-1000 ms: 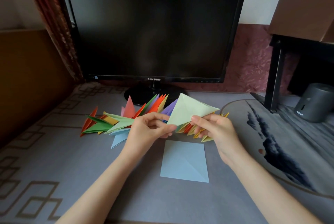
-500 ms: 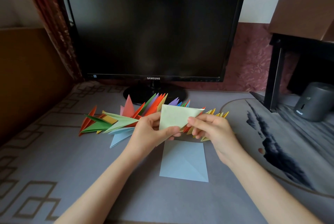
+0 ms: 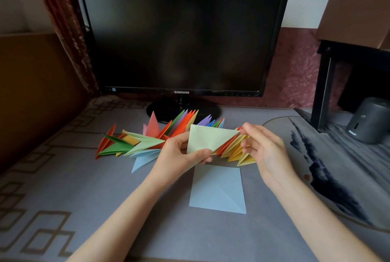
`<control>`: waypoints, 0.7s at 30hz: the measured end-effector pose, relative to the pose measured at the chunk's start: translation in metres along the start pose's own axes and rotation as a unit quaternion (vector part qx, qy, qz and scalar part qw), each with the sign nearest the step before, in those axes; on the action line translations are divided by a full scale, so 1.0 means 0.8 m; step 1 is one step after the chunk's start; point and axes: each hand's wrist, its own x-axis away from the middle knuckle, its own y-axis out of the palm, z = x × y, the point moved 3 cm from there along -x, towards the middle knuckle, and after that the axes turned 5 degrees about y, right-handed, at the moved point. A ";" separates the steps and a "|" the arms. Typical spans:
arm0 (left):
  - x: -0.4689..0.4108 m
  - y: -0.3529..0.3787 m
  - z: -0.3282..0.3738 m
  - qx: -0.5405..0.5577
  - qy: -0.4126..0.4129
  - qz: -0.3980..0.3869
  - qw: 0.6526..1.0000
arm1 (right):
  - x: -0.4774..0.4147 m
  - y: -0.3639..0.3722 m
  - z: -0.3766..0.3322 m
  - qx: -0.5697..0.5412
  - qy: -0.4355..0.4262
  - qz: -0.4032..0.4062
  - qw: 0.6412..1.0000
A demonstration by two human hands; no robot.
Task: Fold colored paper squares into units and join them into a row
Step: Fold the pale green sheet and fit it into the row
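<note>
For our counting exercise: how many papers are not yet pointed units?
2: the pale green piece pinched in the left hand, and the light blue square lying flat nearer the person. More may be hidden.

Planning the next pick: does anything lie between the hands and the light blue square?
Nothing visible does. The light blue square lies uncovered on the table, though the left hand grips the pale green paper.

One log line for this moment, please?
folding pale green paper | left hand: pinches lower edge | right hand: at right tip, grip unclear | blue square: flat on table
</note>
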 end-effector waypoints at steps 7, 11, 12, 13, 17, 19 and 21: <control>-0.003 -0.002 -0.002 0.043 0.006 0.033 0.999 | 0.016 0.026 0.012 0.119 0.041 -0.146 0.981; -0.003 -0.002 -0.007 -0.013 0.011 0.018 1.000 | 0.020 0.035 0.022 0.167 0.021 -0.166 0.972; -0.003 -0.002 -0.009 -0.028 0.008 0.010 1.000 | 0.020 0.034 0.023 0.166 0.016 -0.157 0.973; -0.003 -0.001 -0.009 -0.039 0.006 0.002 0.999 | 0.019 0.033 0.022 0.160 0.012 -0.150 0.976; -0.002 -0.001 -0.002 -0.034 0.015 0.022 0.999 | 0.019 0.031 0.015 0.147 0.019 -0.140 0.979; -0.002 -0.003 0.000 -0.016 0.018 0.038 0.999 | 0.020 0.031 0.014 0.159 0.025 -0.147 0.976; -0.003 -0.006 -0.002 -0.006 0.007 0.051 0.999 | 0.020 0.031 0.015 0.161 0.026 -0.148 0.975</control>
